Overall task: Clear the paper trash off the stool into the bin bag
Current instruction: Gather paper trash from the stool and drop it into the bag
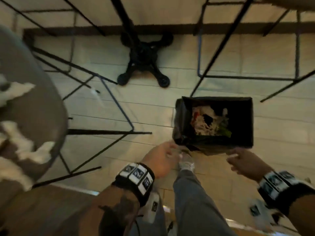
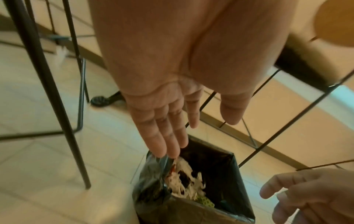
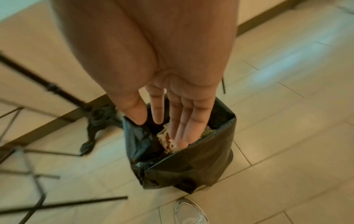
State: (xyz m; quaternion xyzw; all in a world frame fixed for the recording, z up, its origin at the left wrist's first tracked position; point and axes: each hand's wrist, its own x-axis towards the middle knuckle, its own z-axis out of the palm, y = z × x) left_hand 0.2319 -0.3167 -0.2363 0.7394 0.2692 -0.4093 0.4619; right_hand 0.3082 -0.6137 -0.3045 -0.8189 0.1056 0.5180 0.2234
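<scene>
The round grey stool seat [image 1: 37, 108] fills the left of the head view, blurred, with white paper scraps [image 1: 20, 142] lying on it. A black bin bag [image 1: 242, 116] lines a square bin on the tiled floor and holds crumpled white paper trash [image 1: 204, 120]. My left hand [image 1: 170, 150] hangs by the bag's near left corner. In the left wrist view the left hand [image 2: 191, 121] is flat and empty above the bag [image 2: 235, 189]. My right hand [image 1: 233, 156] is at the near right edge. Its straight fingers [image 3: 182, 121] reach empty over the bag [image 3: 191, 163] and the trash [image 3: 164, 139].
A black cross-shaped table base [image 1: 144, 60] stands beyond the bin. Thin black stool frames [image 1: 115, 106] cross the floor left and right of it. A small white scrap [image 1: 95, 92] lies on the tiles. My shoe [image 1: 186, 163] is just in front of the bin.
</scene>
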